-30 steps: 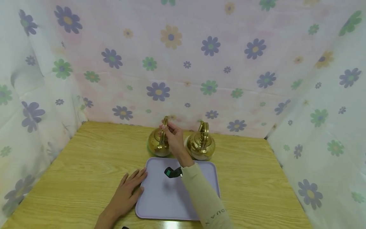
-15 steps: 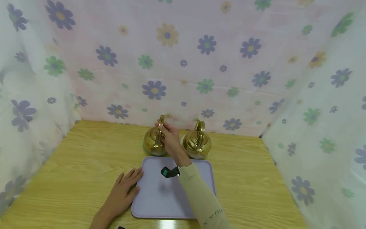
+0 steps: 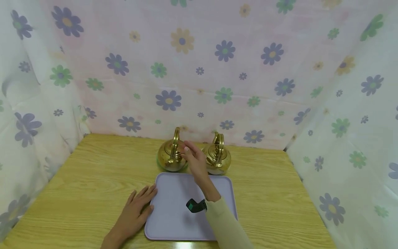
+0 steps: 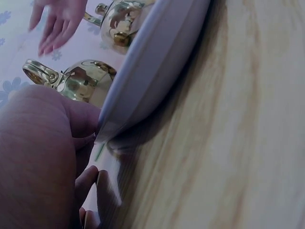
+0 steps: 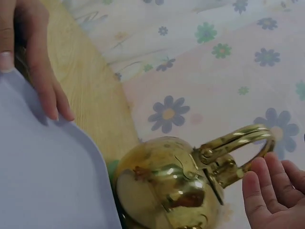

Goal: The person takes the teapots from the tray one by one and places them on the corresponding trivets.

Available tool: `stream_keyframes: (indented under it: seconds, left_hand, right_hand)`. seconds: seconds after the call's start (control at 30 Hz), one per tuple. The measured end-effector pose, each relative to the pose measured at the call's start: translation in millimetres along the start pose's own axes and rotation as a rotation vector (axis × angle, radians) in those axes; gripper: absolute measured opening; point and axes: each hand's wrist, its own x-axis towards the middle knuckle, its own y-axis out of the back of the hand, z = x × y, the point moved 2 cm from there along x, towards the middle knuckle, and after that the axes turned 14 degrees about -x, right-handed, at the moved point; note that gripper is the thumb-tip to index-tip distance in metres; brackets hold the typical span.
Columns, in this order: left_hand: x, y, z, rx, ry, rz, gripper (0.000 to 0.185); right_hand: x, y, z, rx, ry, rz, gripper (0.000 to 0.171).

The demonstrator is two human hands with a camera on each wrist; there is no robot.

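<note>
The right hand (image 3: 195, 159) hangs with fingers relaxed and loosely spread, holding nothing, between the 2 brass kettles, just beside the handle of the left kettle (image 3: 171, 154). The right kettle (image 3: 217, 155) stands close by; both sit near the table's far edge, just behind the lilac tray (image 3: 174, 214). The left hand (image 3: 135, 211) lies flat on the table (image 3: 87, 180), fingers straight, fingertips touching the tray's left edge.

Staged recording booth, not lived-in room: flower-print fabric backdrop (image 3: 199, 69) draped on three sides around light wood-grain tabletop (image 3: 93, 180); only lilac tray (image 3: 174, 207) and two brass kettles (image 3: 172, 154) set out.
</note>
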Motion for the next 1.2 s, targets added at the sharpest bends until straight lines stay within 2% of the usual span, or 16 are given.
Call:
stream_keyframes:
  seconds: [0.1,0.23,0.33,0.47,0.6,0.7,0.8,0.87,0.97,1.2]
  left_hand:
    - [0.4,0.8,1.0,-0.007,0.005,-0.005,0.049]
    - [2.2,1.4,1.9,-0.001,0.003,-0.009,0.049]
    - [3.8,2.3,2.7,0.000,0.000,-0.009,0.049]
    - [5.8,4.0,3.2,-0.004,0.001,-0.008,0.049]
    - [7.6,5.6,2.5,-0.001,0.005,-0.015,0.049]
    - [8.6,6.4,1.8,-0.002,0.010,-0.021,0.049]
    - [8.6,6.4,1.1,-0.007,0.010,-0.016,0.050]
    - [7.5,5.5,1.0,-0.008,0.006,-0.010,0.050]
    - [5.0,3.1,0.8,-0.002,-0.005,-0.004,0.050]
    - [0.0,-0.2,1.8,0.007,-0.016,0.008,0.050]
  right_hand:
    - [-15,14,-3,0.064,-0.024,0.069,0.041]
    - [-35,36,-4,0.243,-0.121,0.183,0.035]
    - [-47,54,-2,0.324,-0.180,0.265,0.030]
    - [-55,75,2,0.408,-0.210,0.388,0.027]
    - [-53,93,5,0.446,-0.201,0.490,0.026]
    - [-47,105,5,0.421,-0.181,0.533,0.024]
    - [-39,114,6,0.356,-0.155,0.530,0.019]
    - [-34,118,7,0.303,-0.145,0.511,0.019]
    - [-28,122,9,0.218,-0.151,0.467,0.029]
    - [-16,122,7,-0.024,-0.214,0.370,0.039]
